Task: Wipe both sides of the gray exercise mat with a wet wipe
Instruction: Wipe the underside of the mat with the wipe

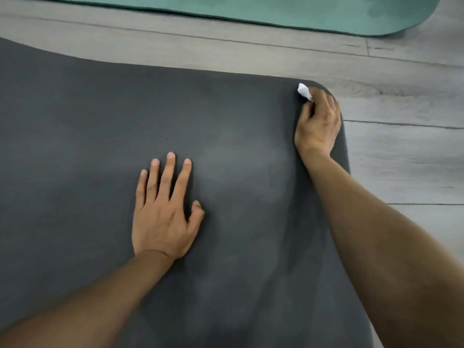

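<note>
The gray exercise mat (pixel 75 146) lies flat on the wooden floor (pixel 401 159) and fills most of the view. Its far edge and its rounded far-right corner show. Its long axis seems to run from left to right and carries on past the left edge of the view, so the right-hand short end is the one in sight.

Near the middle of the mat the left hand (pixel 163 217) rests palm down, its fingers (pixel 168 177) straight and spread, holding nothing and apparently steadying the mat.

At the far-right corner the right hand (pixel 317 121) has its fingers curled around a bunched white wet wipe (pixel 303 91), whose tip pokes out toward the far edge and touches the mat.

Beyond the mat, across a strip of bare floor, lies part of a teal mat (pixel 251 8).

As a judgement, the wiping is on the upper face, at its end corner. No damp streaks show plainly, so how much of this face is done cannot be told. The underside is hidden, and turning the mat over looks yet to come.
</note>
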`<state>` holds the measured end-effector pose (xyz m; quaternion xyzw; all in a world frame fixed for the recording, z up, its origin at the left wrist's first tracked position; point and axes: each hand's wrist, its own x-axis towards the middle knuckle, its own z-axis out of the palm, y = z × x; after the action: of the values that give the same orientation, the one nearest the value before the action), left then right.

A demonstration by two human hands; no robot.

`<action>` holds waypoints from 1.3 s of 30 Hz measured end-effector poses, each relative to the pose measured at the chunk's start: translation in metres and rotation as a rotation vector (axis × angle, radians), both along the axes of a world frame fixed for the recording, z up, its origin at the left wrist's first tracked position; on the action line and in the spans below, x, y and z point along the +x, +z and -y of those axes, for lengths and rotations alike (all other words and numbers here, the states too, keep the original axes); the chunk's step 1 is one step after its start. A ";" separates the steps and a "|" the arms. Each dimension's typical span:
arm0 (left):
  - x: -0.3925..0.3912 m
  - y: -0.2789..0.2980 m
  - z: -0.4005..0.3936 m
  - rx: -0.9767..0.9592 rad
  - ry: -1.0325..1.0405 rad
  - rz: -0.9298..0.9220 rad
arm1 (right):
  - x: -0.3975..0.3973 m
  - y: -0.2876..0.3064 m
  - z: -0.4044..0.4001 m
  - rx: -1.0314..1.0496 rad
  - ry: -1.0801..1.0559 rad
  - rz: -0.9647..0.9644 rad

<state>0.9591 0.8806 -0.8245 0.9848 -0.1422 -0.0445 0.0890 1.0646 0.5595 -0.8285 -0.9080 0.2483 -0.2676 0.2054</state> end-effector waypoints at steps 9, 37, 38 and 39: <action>0.001 -0.003 -0.001 0.002 -0.009 0.023 | 0.055 0.018 -0.091 0.186 -0.068 -0.182; 0.002 -0.005 -0.002 -0.037 0.006 0.068 | 0.007 0.015 -0.027 -0.016 0.319 -0.231; 0.002 -0.005 -0.002 -0.035 0.010 0.067 | -0.004 0.018 -0.005 0.003 0.187 -0.242; 0.002 -0.006 -0.002 -0.031 0.010 0.068 | -0.014 0.023 0.008 0.013 0.055 -0.263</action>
<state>0.9611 0.8824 -0.8302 0.9850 -0.1407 -0.0083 0.0997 1.0510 0.5513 -0.8058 -0.9403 0.2501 -0.1388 0.1843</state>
